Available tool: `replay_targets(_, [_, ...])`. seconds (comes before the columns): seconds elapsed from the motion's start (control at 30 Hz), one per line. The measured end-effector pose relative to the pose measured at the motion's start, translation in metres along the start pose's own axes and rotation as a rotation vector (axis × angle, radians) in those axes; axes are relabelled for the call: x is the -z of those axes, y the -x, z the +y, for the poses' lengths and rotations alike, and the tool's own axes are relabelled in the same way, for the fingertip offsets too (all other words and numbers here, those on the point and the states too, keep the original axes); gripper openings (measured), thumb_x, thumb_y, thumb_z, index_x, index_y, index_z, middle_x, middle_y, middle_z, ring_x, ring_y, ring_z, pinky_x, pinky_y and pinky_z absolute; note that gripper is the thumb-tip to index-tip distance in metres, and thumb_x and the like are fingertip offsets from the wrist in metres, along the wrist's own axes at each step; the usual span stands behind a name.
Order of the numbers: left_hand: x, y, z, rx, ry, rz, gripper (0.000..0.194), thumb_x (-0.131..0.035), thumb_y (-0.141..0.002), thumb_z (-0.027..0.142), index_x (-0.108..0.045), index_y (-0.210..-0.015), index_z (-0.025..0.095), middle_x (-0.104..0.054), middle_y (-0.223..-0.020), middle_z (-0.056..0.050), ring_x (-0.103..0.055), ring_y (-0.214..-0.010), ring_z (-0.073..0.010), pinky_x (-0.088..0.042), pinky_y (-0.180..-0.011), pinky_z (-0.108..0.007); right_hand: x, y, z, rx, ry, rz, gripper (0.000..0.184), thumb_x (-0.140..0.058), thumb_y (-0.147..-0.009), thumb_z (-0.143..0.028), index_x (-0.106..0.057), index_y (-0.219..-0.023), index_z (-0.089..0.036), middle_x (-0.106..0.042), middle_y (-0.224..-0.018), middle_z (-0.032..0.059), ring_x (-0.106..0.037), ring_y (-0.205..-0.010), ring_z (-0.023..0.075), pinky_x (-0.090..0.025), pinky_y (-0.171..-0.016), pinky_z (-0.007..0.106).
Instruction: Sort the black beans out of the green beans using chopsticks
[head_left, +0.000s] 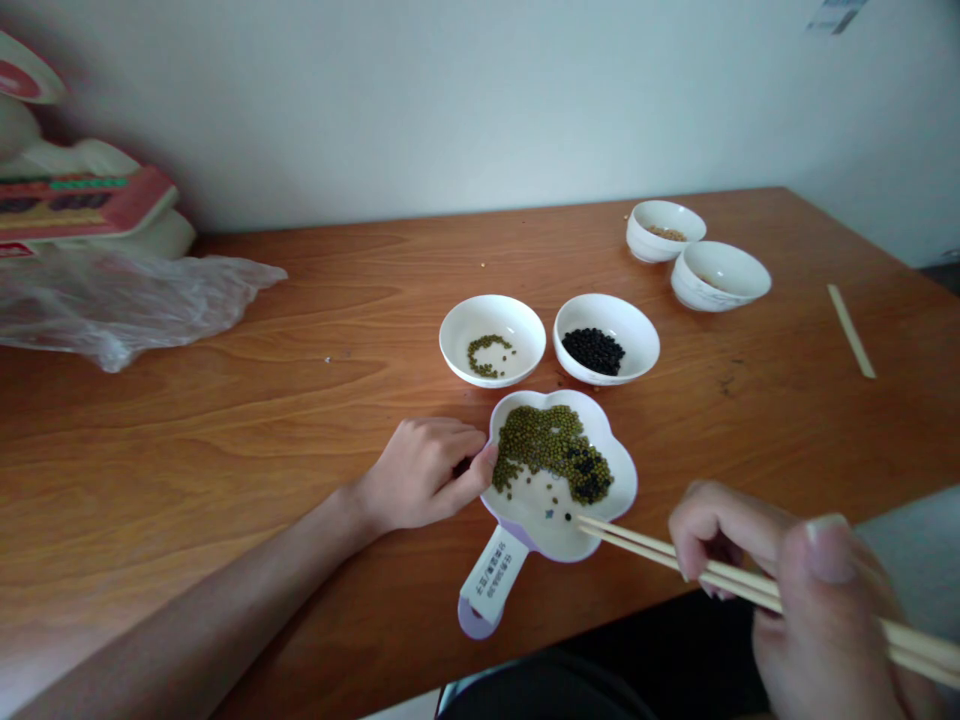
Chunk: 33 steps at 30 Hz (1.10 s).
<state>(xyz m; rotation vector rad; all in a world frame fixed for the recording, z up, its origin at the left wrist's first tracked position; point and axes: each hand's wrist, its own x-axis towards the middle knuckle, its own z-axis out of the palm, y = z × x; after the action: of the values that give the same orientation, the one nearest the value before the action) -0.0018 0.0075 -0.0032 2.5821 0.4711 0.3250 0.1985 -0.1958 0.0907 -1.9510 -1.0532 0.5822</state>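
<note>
A white flower-shaped dish [624, 478] with a lilac underside and a labelled handle [491, 585] lies on the table. In it are many green mung beans [536, 432], with black beans [589, 470] mixed in on the right side. My left hand [431, 470] pinches the dish's left rim between thumb and fingers. Wooden chopsticks [637, 543] are held in my right hand [795, 580], at the lower right. Their tips are inside the dish near its front rim, close beside a single black bean [568, 517]; whether they touch it I cannot tell.
Behind the dish stand a white bowl [493, 310] with some green beans and another bowl [637, 335] with black beans. Two more bowls [666, 212] [720, 262] are farther back right. A wooden stick [851, 330] lies at right; a plastic bag [187, 300] at left.
</note>
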Motion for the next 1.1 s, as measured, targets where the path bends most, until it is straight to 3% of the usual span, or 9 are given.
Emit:
replay_targets(0.2, [0.001, -0.001, 0.000, 0.000, 0.000, 0.003, 0.044, -0.038, -0.110, 0.034, -0.049, -0.070, 0.020, -0.057, -0.065, 0.000, -0.051, -0.060, -0.0132, -0.036, -0.061, -0.029, 0.002, -0.001, 0.001, 0.063, 0.089, -0.047, 0.060, -0.025, -0.110, -0.057, -0.060, -0.073, -0.024, -0.035, -0.053, -0.0013, -0.036, -0.046, 0.0161, -0.025, -0.050, 0.035])
replay_targets(0.4, [0.000, -0.001, 0.000, 0.000, -0.003, 0.001, 0.043, -0.038, -0.109, 0.034, -0.048, -0.070, 0.020, -0.058, -0.066, 0.000, -0.052, -0.061, -0.0133, -0.036, -0.061, -0.029, -0.002, -0.004, -0.002, 0.199, 0.062, -0.007, 0.051, -0.032, -0.111, -0.046, -0.065, -0.078, -0.025, -0.045, -0.056, 0.0008, -0.040, -0.048, 0.0178, -0.030, -0.049, 0.033])
replay_targets(0.7, [0.001, 0.000, 0.001, 0.000, 0.011, -0.007, 0.043, -0.038, -0.110, 0.034, -0.047, -0.070, 0.020, -0.056, -0.065, 0.001, -0.049, -0.060, -0.0128, -0.035, -0.061, -0.029, -0.002, -0.007, 0.006, 0.176, 0.153, -0.024, 0.057, -0.027, -0.112, -0.048, -0.060, -0.072, -0.024, -0.050, -0.059, 0.0012, -0.043, -0.051, 0.0168, -0.031, -0.051, 0.033])
replay_targets(0.9, [0.000, -0.001, 0.001, -0.007, 0.010, 0.006, 0.043, -0.039, -0.109, 0.033, -0.048, -0.070, 0.020, -0.056, -0.065, 0.001, -0.050, -0.060, -0.0127, -0.037, -0.061, -0.029, -0.001, -0.014, 0.007, 0.253, 0.109, -0.047, 0.054, -0.030, -0.112, -0.044, -0.057, -0.070, -0.024, -0.050, -0.057, -0.0010, -0.046, -0.050, 0.0146, -0.038, -0.056, 0.030])
replay_targets(1.1, [0.001, -0.001, 0.000, -0.016, -0.003, 0.014, 0.043, -0.039, -0.109, 0.033, -0.050, -0.069, 0.020, -0.057, -0.065, 0.000, -0.051, -0.059, -0.0129, -0.037, -0.059, -0.029, -0.002, -0.013, 0.006, 0.259, 0.088, -0.039, 0.059, -0.026, -0.111, -0.049, -0.057, -0.067, -0.024, -0.049, -0.056, 0.0006, -0.043, -0.047, 0.0152, -0.032, -0.048, 0.031])
